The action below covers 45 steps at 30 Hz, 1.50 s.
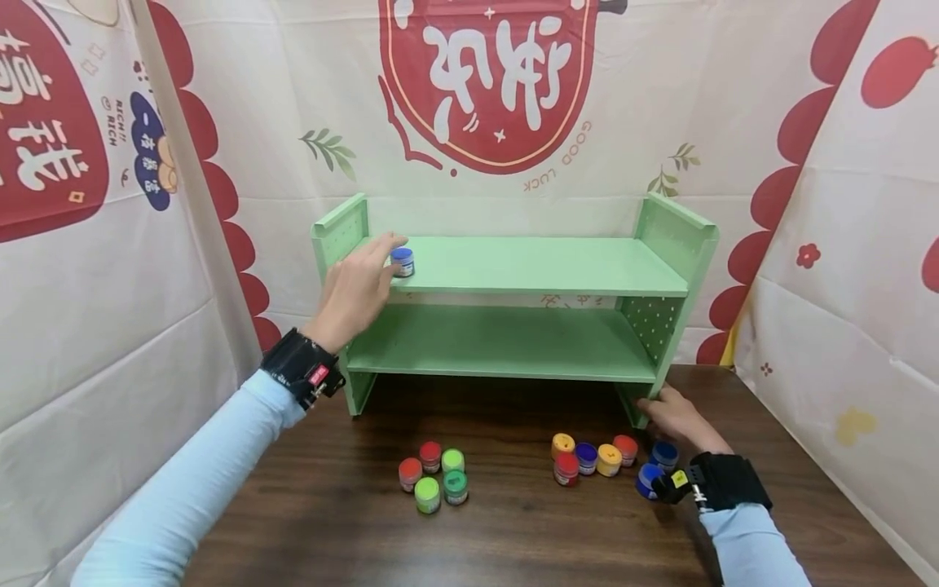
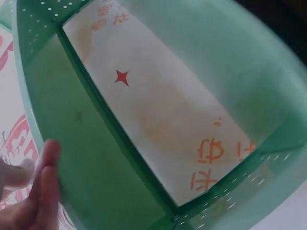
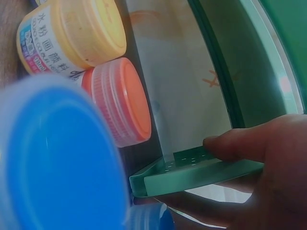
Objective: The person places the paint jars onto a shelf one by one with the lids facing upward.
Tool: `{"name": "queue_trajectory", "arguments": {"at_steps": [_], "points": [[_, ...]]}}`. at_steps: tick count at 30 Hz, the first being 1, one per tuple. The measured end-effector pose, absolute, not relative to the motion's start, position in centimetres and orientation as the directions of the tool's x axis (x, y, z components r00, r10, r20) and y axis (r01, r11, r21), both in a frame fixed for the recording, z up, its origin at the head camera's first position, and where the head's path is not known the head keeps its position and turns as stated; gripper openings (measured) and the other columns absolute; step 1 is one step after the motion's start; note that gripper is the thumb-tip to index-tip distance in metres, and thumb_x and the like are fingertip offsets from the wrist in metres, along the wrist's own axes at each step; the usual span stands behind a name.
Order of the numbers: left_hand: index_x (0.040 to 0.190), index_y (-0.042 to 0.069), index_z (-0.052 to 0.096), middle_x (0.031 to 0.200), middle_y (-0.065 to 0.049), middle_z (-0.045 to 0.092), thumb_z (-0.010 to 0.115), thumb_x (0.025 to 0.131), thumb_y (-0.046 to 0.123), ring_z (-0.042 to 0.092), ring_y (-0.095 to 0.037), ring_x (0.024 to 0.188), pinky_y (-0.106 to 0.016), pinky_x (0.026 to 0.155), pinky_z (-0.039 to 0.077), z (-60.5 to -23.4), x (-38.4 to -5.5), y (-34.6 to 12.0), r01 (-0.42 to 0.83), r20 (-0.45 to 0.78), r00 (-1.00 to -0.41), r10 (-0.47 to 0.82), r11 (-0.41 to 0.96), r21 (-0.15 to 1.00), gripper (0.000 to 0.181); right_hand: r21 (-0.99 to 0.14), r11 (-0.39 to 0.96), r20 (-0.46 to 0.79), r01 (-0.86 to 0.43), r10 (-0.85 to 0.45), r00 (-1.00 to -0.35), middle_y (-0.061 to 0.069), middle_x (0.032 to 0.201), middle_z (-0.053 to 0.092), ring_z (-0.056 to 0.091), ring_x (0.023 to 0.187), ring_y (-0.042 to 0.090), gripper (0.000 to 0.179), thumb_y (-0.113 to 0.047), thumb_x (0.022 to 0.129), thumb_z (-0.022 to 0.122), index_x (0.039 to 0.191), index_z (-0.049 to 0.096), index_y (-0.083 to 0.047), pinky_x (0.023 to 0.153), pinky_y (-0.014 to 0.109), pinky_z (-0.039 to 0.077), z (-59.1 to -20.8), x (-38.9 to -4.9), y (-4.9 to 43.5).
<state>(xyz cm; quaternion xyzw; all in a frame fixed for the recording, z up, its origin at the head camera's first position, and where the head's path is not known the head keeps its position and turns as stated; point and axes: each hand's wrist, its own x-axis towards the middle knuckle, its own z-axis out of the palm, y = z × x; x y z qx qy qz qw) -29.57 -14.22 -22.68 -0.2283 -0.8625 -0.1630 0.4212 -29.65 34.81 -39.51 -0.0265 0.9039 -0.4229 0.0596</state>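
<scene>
Item: small blue-lidded jar (image 1: 402, 262), one. It is apparently standing upright on the upper board of the green rack (image 1: 528, 265), toward the rack's left end. Left hand (image 1: 355, 291) is attending; from where I am standing, its thumb and fingers are reaching about the jar, though whether they are pinching it or merely surrounding it I cannot tell. Handling: likely light and stiff-walled, smooth enough to be slipping under a careless touch, hardly fragile. Best hold: thumb and fingers on opposite flanks, just under the lid.

Item: green rack, two boards, one. It is standing on the desk (image 1: 513, 546). Right hand (image 1: 682, 417) is grasping the foot of the rack's right end panel, thumb on one face, fingers on the other. Handling: seemingly thin, rigid and light; the end panels are offering the surest hold.

Items before the rack's left half: two red jars (image 1: 410, 474), two light-green jars (image 1: 428, 495) and one dark-green jar (image 1: 456, 487) are standing clustered.

Items before the rack's right half: two yellow jars (image 1: 609, 460), two more reds (image 1: 566, 470) and one indigo jar (image 1: 585, 458) are standing close together. A pair of blue jars (image 1: 649, 481) is sitting near the rack's right foot.
</scene>
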Motion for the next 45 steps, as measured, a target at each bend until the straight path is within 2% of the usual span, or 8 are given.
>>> {"name": "queue_trajectory", "arguments": {"at_steps": [5,9,21,26,31,35,41,45], "points": [[0.123,0.003,0.067,0.113,-0.015,0.072,0.069,0.098,0.008,0.063,-0.022,0.064,-0.03,0.045,0.044,-26.5,-27.7,-13.8,0.615,0.946,-0.288,0.151,0.786,0.061,0.026,-0.769,0.639,-0.082,-0.01,-0.115,-0.99,0.019,0.098,0.052,0.055,0.073,0.025,0.046,-0.016,0.107,0.042,0.143,0.029,0.008,0.064,0.037,0.047,-39.4,-29.5,34.7],[0.117,0.002,0.067,0.095,-0.012,0.073,0.065,0.097,0.007,0.055,-0.014,0.053,-0.026,0.045,0.042,-29.5,-26.6,-12.8,0.663,0.963,-0.26,0.076,0.739,0.121,0.021,-0.765,0.643,-0.064,-0.035,-0.129,-0.99,0.018,0.093,0.053,0.054,0.071,0.024,0.044,-0.016,0.107,0.042,0.14,0.03,0.011,0.064,0.037,0.047,-39.2,-29.3,34.8],[0.119,0.004,0.066,0.085,-0.005,0.072,0.066,0.097,0.008,0.05,-0.006,0.049,-0.019,0.047,0.035,-36.2,-26.1,-10.7,0.672,0.903,-0.424,0.063,0.691,0.267,0.023,-0.761,0.647,-0.055,-0.043,-0.132,-0.99,0.018,0.092,0.053,0.055,0.071,0.024,0.04,-0.014,0.106,0.042,0.136,0.033,0.011,0.064,0.037,0.048,-39.6,-29.2,34.2],[0.119,0.008,0.068,0.085,0.0,0.073,0.067,0.098,0.013,0.048,-0.005,0.052,-0.021,0.048,0.034,-36.8,-26.2,-10.6,0.627,0.784,-0.59,0.192,0.721,0.295,0.022,-0.768,0.639,-0.055,-0.041,-0.129,-0.99,0.012,0.083,0.05,0.052,0.065,0.022,0.038,-0.015,0.107,0.042,0.134,0.033,0.01,0.061,0.036,0.046,-39.6,-29.0,34.2],[0.135,0.014,0.058,0.096,0.0,0.075,0.069,0.1,0.026,0.044,-0.004,0.054,-0.022,0.05,0.035,-37.4,-26.5,-10.7,0.541,0.522,-0.777,0.352,0.798,0.267,0.039,-0.769,0.637,-0.035,-0.055,-0.128,-0.991,0.006,0.078,0.047,0.048,0.061,0.02,0.036,-0.016,0.106,0.043,0.132,0.034,0.007,0.058,0.033,0.043,-39.6,-29.0,34.3],[0.137,0.017,0.051,0.097,0.001,0.074,0.072,0.098,0.031,0.053,-0.005,0.061,-0.024,0.054,0.043,-37.7,-26.5,-10.7,0.531,0.439,-0.802,0.406,0.82,0.212,0.047,-0.769,0.636,-0.023,-0.061,-0.123,-0.992,0.005,0.076,0.047,0.049,0.061,0.02,0.036,-0.017,0.107,0.044,0.132,0.035,0.007,0.058,0.034,0.043,-39.8,-28.9,34.5],[0.105,0.019,0.061,0.079,0.011,0.065,0.071,0.098,0.035,0.057,-0.004,0.066,-0.024,0.057,0.045,-37.6,-26.4,-10.7,0.556,0.368,-0.807,0.463,0.805,0.207,0.021,-0.776,0.63,-0.048,-0.03,-0.106,-0.993,0.004,0.073,0.045,0.047,0.06,0.021,0.035,-0.018,0.107,0.043,0.132,0.034,0.006,0.058,0.034,0.042,-39.6,-28.9,34.5],[0.098,0.019,0.066,0.072,0.012,0.059,0.072,0.097,0.036,0.052,-0.004,0.061,-0.024,0.055,0.043,-37.8,-26.2,-11.0,0.55,0.247,-0.83,0.499,0.807,0.216,0.019,-0.774,0.633,-0.055,-0.019,-0.096,-0.994,0.01,0.084,0.05,0.051,0.065,0.022,0.039,-0.017,0.107,0.044,0.136,0.033,0.007,0.061,0.035,0.044,-39.5,-28.9,34.2]]}}
